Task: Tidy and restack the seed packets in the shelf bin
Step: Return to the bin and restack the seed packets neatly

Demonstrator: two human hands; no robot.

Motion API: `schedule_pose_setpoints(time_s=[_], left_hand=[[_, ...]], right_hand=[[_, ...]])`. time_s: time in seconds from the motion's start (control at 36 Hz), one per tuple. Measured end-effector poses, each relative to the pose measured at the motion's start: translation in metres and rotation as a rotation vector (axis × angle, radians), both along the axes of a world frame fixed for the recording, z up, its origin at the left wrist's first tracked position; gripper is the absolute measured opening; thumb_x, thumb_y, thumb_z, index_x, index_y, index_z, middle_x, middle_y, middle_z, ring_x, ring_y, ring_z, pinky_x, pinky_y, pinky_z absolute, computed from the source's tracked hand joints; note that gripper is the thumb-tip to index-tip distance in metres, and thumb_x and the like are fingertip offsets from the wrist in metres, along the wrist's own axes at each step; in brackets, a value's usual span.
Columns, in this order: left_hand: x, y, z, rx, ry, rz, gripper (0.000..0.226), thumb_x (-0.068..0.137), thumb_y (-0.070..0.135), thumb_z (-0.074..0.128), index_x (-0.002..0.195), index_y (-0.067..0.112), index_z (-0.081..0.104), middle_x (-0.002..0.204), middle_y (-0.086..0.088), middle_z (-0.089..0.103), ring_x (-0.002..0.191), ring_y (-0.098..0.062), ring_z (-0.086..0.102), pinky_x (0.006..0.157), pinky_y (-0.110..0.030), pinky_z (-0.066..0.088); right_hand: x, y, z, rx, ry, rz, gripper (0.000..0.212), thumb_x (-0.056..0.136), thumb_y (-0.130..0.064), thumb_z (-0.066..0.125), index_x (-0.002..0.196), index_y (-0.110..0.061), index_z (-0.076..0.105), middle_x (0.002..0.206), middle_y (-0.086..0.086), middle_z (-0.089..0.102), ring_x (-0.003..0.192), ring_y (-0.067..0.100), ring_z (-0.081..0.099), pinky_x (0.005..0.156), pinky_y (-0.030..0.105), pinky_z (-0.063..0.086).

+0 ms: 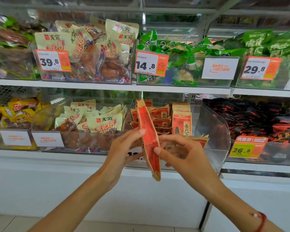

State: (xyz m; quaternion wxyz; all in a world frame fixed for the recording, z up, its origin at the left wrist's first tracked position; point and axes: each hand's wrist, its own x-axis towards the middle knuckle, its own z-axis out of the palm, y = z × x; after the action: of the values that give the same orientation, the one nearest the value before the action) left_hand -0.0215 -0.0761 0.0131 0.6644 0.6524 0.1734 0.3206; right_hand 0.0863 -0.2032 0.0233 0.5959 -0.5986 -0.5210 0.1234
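Observation:
A tan and red seed packet is held edge-on in front of the lower shelf, tilted with its top to the left. My left hand pinches its left side. My right hand pinches its right edge and also holds a second seed packet behind its fingers. Behind them stands a clear shelf bin with several more seed packets, some upright and some lying flat.
Left of the bin, a clear bin of cream-coloured snack packs. On the right, a bin of black and red packets with a 26.5 price tag. The upper shelf carries more bins and price tags.

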Motion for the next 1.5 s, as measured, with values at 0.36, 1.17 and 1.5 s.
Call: schedule_pose_setpoints(time_s=[0.36,1.17,1.5], left_hand=[[0.004,-0.001,-0.004,-0.110,-0.057,0.122,0.057,0.066,0.048,0.070,0.119,0.027,0.064,0.110,0.001,0.071,0.108,-0.011,0.064,0.089,-0.033,0.052],[0.007,-0.015,-0.003,-0.098,-0.083,0.134,0.026,0.088,0.020,0.065,0.113,0.025,0.065,0.103,0.006,0.073,0.090,-0.003,0.069,0.062,-0.016,0.055],[0.000,0.000,0.006,-0.058,0.010,-0.022,0.063,0.068,0.053,0.071,0.123,0.023,0.062,0.112,0.000,0.071,0.110,-0.014,0.065,0.096,-0.037,0.050]], right_hand=[[0.000,0.006,-0.008,0.017,-0.172,-0.126,0.034,0.072,-0.047,0.060,0.106,-0.042,0.063,0.089,-0.023,0.069,0.085,-0.001,0.064,0.070,0.014,0.053],[0.015,0.006,-0.013,-0.175,-0.424,-0.277,0.092,0.063,-0.056,0.076,0.141,-0.033,0.032,0.122,-0.020,0.048,0.108,-0.002,0.051,0.086,0.020,0.049],[0.020,0.004,-0.001,-0.215,0.036,-0.013,0.074,0.061,-0.032,0.083,0.123,-0.042,0.044,0.100,-0.020,0.058,0.088,-0.017,0.058,0.065,0.008,0.048]])
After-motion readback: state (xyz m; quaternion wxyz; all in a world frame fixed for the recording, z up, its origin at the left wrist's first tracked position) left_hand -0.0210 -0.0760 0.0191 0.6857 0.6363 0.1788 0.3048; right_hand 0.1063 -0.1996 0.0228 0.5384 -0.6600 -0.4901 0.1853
